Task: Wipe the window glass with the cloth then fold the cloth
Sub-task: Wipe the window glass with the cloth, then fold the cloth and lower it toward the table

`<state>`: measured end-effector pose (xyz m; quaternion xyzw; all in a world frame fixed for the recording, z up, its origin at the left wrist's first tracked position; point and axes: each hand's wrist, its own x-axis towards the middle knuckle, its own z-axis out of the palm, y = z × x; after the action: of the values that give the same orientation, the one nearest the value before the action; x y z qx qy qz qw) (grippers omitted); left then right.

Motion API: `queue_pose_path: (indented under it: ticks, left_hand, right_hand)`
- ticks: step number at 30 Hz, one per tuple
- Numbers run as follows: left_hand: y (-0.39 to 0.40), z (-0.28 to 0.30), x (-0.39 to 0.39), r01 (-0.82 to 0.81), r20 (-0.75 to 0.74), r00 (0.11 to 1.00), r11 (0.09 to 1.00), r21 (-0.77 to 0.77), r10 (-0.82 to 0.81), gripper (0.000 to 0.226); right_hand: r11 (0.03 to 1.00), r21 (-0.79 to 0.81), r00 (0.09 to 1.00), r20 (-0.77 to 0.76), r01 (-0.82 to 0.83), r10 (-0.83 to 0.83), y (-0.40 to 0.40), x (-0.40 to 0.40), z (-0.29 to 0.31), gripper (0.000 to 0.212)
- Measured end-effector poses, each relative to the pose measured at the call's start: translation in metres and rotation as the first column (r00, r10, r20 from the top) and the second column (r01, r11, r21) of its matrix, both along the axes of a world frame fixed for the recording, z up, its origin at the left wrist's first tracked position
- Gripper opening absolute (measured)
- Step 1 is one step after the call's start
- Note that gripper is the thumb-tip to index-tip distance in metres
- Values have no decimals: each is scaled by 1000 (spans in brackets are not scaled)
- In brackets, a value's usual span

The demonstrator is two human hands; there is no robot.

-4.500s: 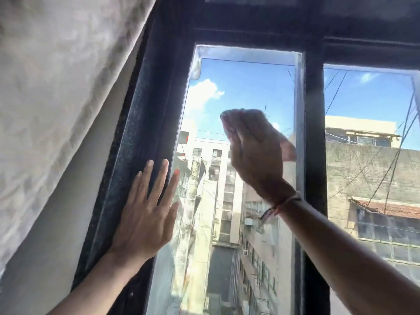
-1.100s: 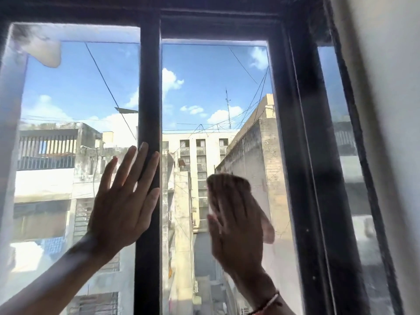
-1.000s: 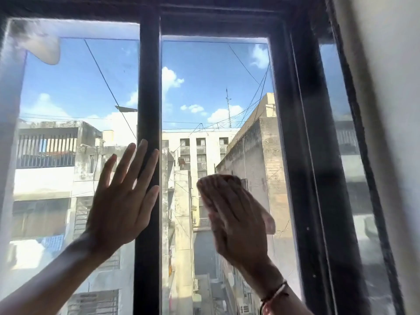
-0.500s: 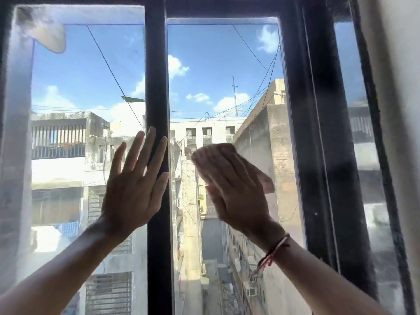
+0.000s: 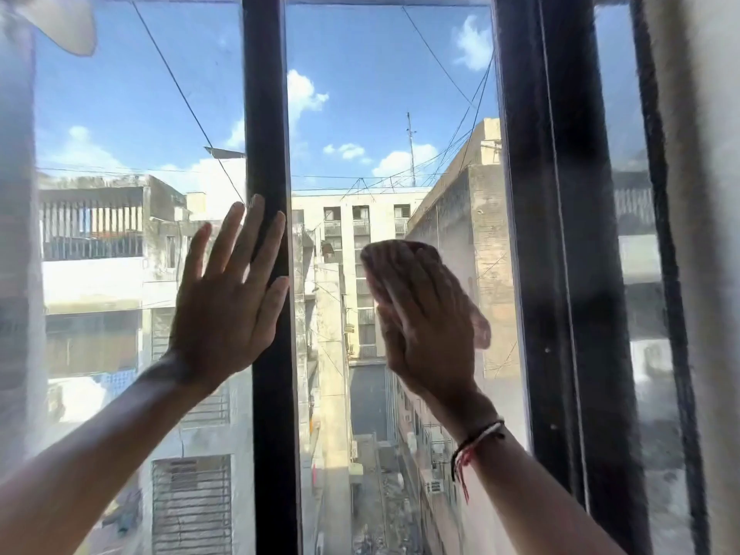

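Note:
The middle pane of the window glass point(image 5: 384, 114) fills the centre of the view. My right hand point(image 5: 424, 318) presses a thin pale cloth point(image 5: 478, 326) flat against that pane, about halfway up; only the cloth's edge shows past my fingers and palm. My left hand point(image 5: 228, 298) lies flat with fingers spread, its fingertips over the dark vertical bar point(image 5: 266, 114) and its palm on the left pane point(image 5: 132, 114). It holds nothing.
A wide dark frame post point(image 5: 560, 234) bounds the middle pane on the right, with a narrow pane point(image 5: 628, 254) and a pale wall point(image 5: 712, 194) beyond. A pale curtain corner point(image 5: 64, 22) hangs at the top left. Buildings and wires show outside.
My right hand slid the cloth up and left on the middle pane, then back right and slightly down. The camera tilted downward. My left hand stayed against the bar.

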<state>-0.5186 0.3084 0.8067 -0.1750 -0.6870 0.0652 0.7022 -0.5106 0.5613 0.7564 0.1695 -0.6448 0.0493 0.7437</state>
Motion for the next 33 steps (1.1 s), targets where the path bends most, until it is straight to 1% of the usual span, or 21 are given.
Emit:
queue_pose_path:
  ticks: [2,3,4,5,7,9,10,11,12,14,15,16,21,23,25,26,27,29,30,31,33]
  left_hand:
    - [1,0,-1,-2,-5,1000,1000,7,2,63]
    - [1,1,-2,-1,-6,1000,1000,10,1,63]
    - [0,1,-2,3,-6,1000,1000,13,-2,63]
    - [0,1,-3,4,-8,1000,1000,15,-4,63]
    - [-1,1,-6,-7,-16,1000,1000,13,8,63]
    - [0,0,-5,-9,-15,1000,1000,8,9,63]
    - [0,-1,-5,-8,-13,1000,1000,6,8,63]
    - [0,-1,-5,-5,-12,1000,1000,4,5,63]
    - [-1,-1,-5,-2,-8,1000,1000,3,2,63]
    - [-2,-2,-5,5,1,1000,1000,2,-5,63]
    - [-2,-1,-5,2,-1,1000,1000,1,-2,63]
    - [-2,0,-5,-3,-4,1000,1000,-3,3,63]
    - [2,1,1,-19,73,997,1000,15,18,62]
    - [11,-1,15,-51,167,985,998,25,46,63]
    - [22,0,37,-61,287,956,998,24,52,66]
    - [26,0,48,-33,356,934,999,30,20,68]
    - [27,0,63,26,421,906,999,42,-41,68]
    - [26,-6,91,230,533,806,966,120,-258,68]
    - [18,-10,108,321,577,729,929,185,-367,67]
    - [12,-15,122,383,612,646,887,256,-456,66]
    - [-8,-23,155,403,659,494,821,404,-567,65]
  right_hand:
    - [946,-325,1000,2,11,-11,21,8,19,52]
    - [908,-419,1000,-4,21,-25,20,10,25,54]
    - [899,-437,1000,-10,21,-28,14,11,25,55]
    - [925,-379,1000,-5,22,-26,5,10,20,56]
    - [995,-96,999,34,37,-34,-7,6,-1,56]
    - [984,164,995,58,70,-80,-2,6,-19,54]
    - [974,211,994,56,83,-97,5,7,-19,53]
    - [978,185,994,44,92,-102,13,8,-13,52]
    - [992,93,995,39,90,-94,20,10,-4,52]
    - [983,-174,998,37,53,-47,29,14,21,52]
    - [964,-264,999,26,30,-24,29,15,31,52]
    - [958,-288,1000,12,1,2,25,14,35,52]
    - [985,35,986,31,-167,166,-6,2,-8,47]
    - [974,21,973,59,-225,224,-7,7,-17,43]
    - [944,-59,936,124,-324,329,-8,18,-17,36]
    - [900,-91,883,176,-427,436,-10,25,-16,33]
    - [816,-127,783,233,-564,577,-14,35,-15,31]
    - [582,-287,490,334,-761,805,-25,58,-15,30]
    - [483,-366,359,358,-795,862,-37,73,-14,31]
    - [416,-438,268,361,-797,893,-46,82,-16,31]
    - [260,-543,70,345,-799,936,-72,100,-18,28]
